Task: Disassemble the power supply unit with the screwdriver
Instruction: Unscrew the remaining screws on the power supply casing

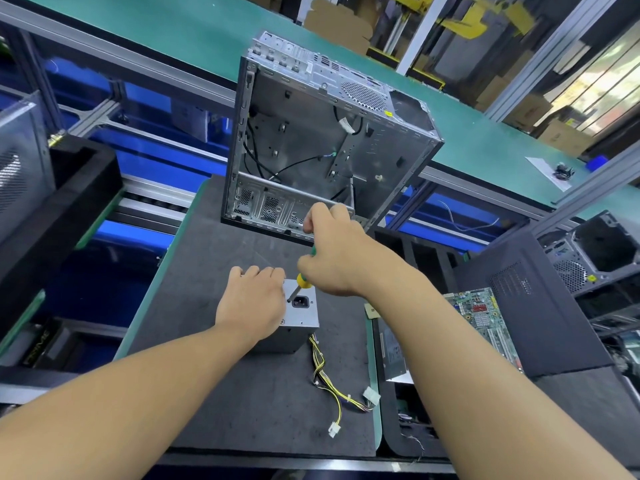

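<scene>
The PSU (301, 318) (stiff, likely heavy) is braced by curled left fingers (263, 273); the screwdriver (304, 281) is gripped by right fingers (322, 216).

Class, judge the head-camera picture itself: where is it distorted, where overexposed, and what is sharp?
Head view: the wide-angle lens exaggerates perspective, so the computer case looks skewed; the upper-right background is washed out; the power supply unit, the screwdriver, the left hand and the right hand are sharp.

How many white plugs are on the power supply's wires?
2: a larger plug at the right end of the wires; a smaller plug below it, nearer the camera. More may be hidden.
</scene>
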Motion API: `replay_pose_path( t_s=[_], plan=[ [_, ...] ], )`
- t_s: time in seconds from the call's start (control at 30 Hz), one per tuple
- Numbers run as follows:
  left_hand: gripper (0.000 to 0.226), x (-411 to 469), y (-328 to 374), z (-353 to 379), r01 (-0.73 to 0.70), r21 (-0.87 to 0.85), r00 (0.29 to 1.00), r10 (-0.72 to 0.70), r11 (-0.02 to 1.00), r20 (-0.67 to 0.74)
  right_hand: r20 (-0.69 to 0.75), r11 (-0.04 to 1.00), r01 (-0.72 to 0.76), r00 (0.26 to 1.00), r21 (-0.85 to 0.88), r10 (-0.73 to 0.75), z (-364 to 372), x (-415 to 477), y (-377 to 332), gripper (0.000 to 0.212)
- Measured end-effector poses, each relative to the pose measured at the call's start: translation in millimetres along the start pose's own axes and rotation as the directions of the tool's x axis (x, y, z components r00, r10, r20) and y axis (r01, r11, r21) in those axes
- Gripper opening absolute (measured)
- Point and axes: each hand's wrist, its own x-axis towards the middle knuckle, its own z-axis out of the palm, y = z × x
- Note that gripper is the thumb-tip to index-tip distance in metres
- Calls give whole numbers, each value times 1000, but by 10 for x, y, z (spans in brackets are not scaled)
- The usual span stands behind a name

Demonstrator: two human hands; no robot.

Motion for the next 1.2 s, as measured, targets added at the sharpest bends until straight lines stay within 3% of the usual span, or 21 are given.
replay_pose_path(
  t_s=[0.17, 0.3, 0.4, 0.53, 0.83, 0.9, 0.97, 1.07, 1.1, 1.2],
  plan=[
    [15, 10, -5, -11, 10, -30, 1000, -10, 999, -1, -126, 988, -11, 992, -157, -9, 62, 29, 7, 15],
    [16, 13, 1, -19, 3, -30, 1000, -3, 1000, 5, -154, 1000, -3, 988, 18, 6, 12, 52, -18, 13],
    [17, 12, 2, -10, 7, -20, 1000, -7, 1000, 5, -97, 999, -28, 995, 40, 32, -49, 37, -62, 21],
    [20, 21, 6, -4, 9, -17, 1000, -9, 1000, 6, -11, 992, -90, 996, -85, 90, -102, 48, -52, 26],
    [17, 39, -15, -4, 6, -42, 1000, -5, 999, 22, 36, 985, -15, 999, -171, 22, -117, 100, 26, 23],
    [23, 51, -27, -33, -8, -111, 1000, 11, 994, 25, 43, 985, 4, 999, -172, 3, -96, 105, 27, 28],
    [25, 62, -43, -87, -45, -288, 998, 54, 957, 23, 73, 985, 12, 997, -175, 0, -78, 100, 36, 34],
    [29, 65, -103, -177, 0, -605, 996, 55, 797, 73, 82, 987, 29, 996, -160, -16, -72, 91, 44, 31],
    [32, 60, -124, -190, -1, -646, 993, 76, 763, 88, 70, 989, 32, 997, -145, -22, -74, 91, 44, 29],
    [24, 25, -120, -143, -104, -583, 981, 181, 806, 75, 33, 994, 41, 999, -102, -38, -67, 98, 29, 26]
  ],
)
